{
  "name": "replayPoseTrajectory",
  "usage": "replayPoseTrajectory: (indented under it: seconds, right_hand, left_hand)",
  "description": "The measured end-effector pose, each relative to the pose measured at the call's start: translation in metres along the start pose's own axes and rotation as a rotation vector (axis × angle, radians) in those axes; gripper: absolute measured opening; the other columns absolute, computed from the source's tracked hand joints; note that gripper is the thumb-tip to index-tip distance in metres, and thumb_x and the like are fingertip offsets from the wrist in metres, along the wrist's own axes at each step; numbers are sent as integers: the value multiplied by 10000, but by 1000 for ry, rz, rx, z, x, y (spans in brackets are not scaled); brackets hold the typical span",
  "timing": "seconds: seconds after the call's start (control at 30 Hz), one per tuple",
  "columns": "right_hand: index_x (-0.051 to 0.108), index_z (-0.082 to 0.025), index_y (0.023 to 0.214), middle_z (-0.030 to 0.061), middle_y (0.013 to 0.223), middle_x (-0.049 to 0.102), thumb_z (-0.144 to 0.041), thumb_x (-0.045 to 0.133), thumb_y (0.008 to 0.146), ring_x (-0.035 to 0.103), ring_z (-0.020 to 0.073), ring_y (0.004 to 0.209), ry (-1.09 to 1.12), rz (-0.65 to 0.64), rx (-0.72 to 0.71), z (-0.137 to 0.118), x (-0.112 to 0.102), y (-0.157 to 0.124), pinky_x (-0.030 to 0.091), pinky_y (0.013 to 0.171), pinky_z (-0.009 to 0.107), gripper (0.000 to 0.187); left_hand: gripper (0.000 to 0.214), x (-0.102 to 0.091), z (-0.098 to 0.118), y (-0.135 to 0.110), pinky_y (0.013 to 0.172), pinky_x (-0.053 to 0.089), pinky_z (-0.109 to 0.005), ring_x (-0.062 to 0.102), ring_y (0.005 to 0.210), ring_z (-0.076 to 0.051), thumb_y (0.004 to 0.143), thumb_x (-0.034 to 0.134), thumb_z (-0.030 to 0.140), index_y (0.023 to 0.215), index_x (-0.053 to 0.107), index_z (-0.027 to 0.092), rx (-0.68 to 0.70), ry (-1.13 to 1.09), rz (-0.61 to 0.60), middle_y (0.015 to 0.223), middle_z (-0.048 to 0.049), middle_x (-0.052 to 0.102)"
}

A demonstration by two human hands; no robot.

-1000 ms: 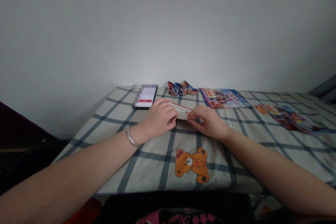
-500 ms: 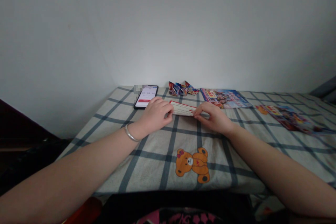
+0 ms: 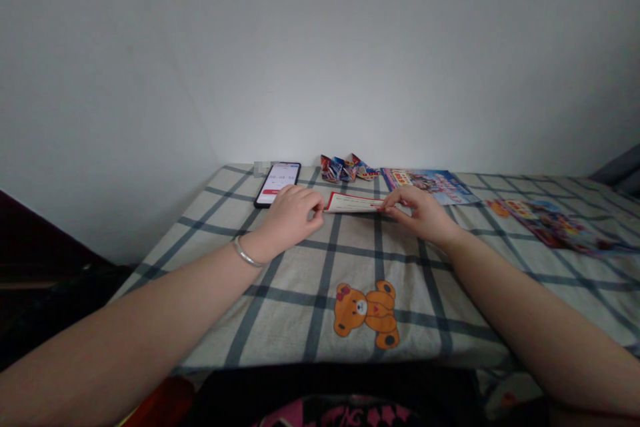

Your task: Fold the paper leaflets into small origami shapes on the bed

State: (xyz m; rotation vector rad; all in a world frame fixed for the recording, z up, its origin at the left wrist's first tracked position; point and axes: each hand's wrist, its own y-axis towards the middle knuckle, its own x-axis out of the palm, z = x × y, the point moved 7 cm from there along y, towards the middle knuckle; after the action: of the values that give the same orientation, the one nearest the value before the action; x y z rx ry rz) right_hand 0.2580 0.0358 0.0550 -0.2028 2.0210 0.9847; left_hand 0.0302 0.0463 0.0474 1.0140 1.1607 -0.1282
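Observation:
Between my two hands is a folded sheet of printed paper [image 3: 353, 203], white with a red edge and lines of small text. My left hand [image 3: 295, 215] pinches its left end between thumb and fingers. At the right end, my right hand [image 3: 413, 209] grips the paper in the same way. The paper lies close above the checked cloth. Just behind my left hand rests a phone [image 3: 280, 179] with a timer on its lit screen, its lower corner hidden by the hand.
Several folded paper pieces [image 3: 345, 168] stand near the wall. Flat colourful leaflets lie at the right: one leaflet [image 3: 435, 185] behind my right hand, another leaflet [image 3: 560, 225] farther right. The checked tablecloth [image 3: 280, 327] bears a printed bear [image 3: 367, 310]. A wall [image 3: 320, 53] bounds the back.
My right hand has moved slightly right and away from me. My left hand has shifted a little left. The paper looks narrower and more of its length shows between the hands.

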Motion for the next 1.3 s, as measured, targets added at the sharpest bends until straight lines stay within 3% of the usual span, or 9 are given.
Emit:
replayPoseTrajectory:
  seconds: [0.17, 0.27, 0.43, 0.63, 0.93, 1.17, 1.3]
  right_hand:
    - [625, -207, 839, 49, 846, 697, -192, 588, 856, 633, 199, 811, -41, 9, -37, -2, -3, 0, 490, 767, 353, 43]
    - [619, -204, 832, 55, 841, 689, -178, 588, 853, 625, 206, 832, -93, -43, -85, -7, 3, -1, 489, 781, 361, 46]
    - [635, -200, 840, 64, 852, 686, -178, 604, 852, 612, 213, 856, -160, -187, -176, -26, 24, -2, 484, 756, 344, 40]
    - [660, -198, 860, 56, 843, 693, -244, 612, 887, 613, 203, 838, -195, -263, -236, -42, 35, -2, 485, 753, 334, 72]
    - [687, -208, 945, 70, 994, 718, -109, 575, 841, 645, 209, 937, -164, -237, -233, -20, 26, -2, 508, 851, 370, 181]
    - [642, -204, 809, 58, 1002, 726, -40, 559, 721, 654, 201, 963, 89, -268, -241, -44, 20, -2, 496, 915, 384, 204]
    - [656, -214, 830, 34, 924, 730, -58, 548, 711, 664, 185, 879, 198, -372, -111, -42, 24, -5, 515, 833, 330, 224]
  left_hand:
    - [57, -3, -3, -1, 730, 441, -346, 556, 756, -203, 787, 537, 139, 752, 561, 177, -11, 6, 16, 741, -26, 592]
    - [74, -3, 1, -2, 762, 464, -351, 573, 835, -213, 840, 519, 149, 855, 591, 160, 27, -27, 5, 845, -54, 624]
    - [235, 9, 23, -8, 901, 473, -386, 575, 1030, -231, 878, 575, 214, 1104, 629, 182, 243, -63, -113, 1120, -78, 641]
    - [346, 19, 41, -17, 974, 459, -398, 579, 1118, -219, 918, 591, 333, 1246, 603, 224, 440, -92, -252, 1218, -72, 648]
    - [310, 20, 38, -17, 1023, 443, -407, 561, 1159, -222, 927, 566, 284, 1218, 615, 189, 380, -143, -320, 1248, -74, 634]
    - [367, 21, 30, -18, 1014, 432, -436, 537, 1180, -263, 946, 543, 391, 1262, 597, 212, 272, -21, -284, 1293, -96, 587]
    - [377, 22, 25, -17, 1016, 427, -427, 532, 1169, -257, 943, 548, 390, 1276, 586, 218, 193, -4, -288, 1282, -72, 596]
